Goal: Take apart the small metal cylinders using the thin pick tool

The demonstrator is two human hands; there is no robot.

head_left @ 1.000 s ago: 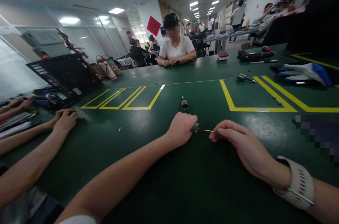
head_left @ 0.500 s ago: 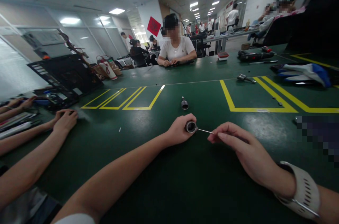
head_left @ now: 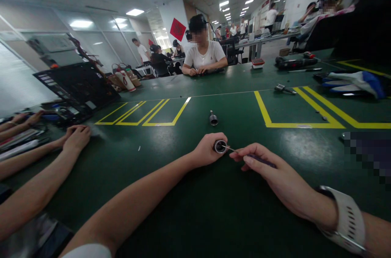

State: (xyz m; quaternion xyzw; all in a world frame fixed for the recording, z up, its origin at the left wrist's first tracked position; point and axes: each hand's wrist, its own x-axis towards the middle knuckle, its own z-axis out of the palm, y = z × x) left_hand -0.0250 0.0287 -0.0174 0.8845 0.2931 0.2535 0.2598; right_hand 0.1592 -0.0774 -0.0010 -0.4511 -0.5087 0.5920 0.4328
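Note:
My left hand (head_left: 207, 150) grips a small dark metal cylinder (head_left: 219, 146) with its open end turned toward me, just above the green table (head_left: 189, 209). My right hand (head_left: 269, 170) pinches a thin screwdriver (head_left: 259, 160) with a dark handle; its slim metal shaft points left and its tip sits at the cylinder's opening. A second small metal cylinder (head_left: 213, 118) lies on the table a little beyond my hands.
Another person's arms (head_left: 45, 160) rest on the table at the left near a black case (head_left: 76, 87). Yellow tape boxes (head_left: 143, 113) mark the tabletop. A power tool (head_left: 295, 62), a metal part (head_left: 282, 89) and gloves (head_left: 354, 81) lie at the far right. A seated person (head_left: 203, 52) faces me.
My left hand turned the cylinder so its open end faces me. My right hand moved left, bringing the screwdriver tip up to the opening.

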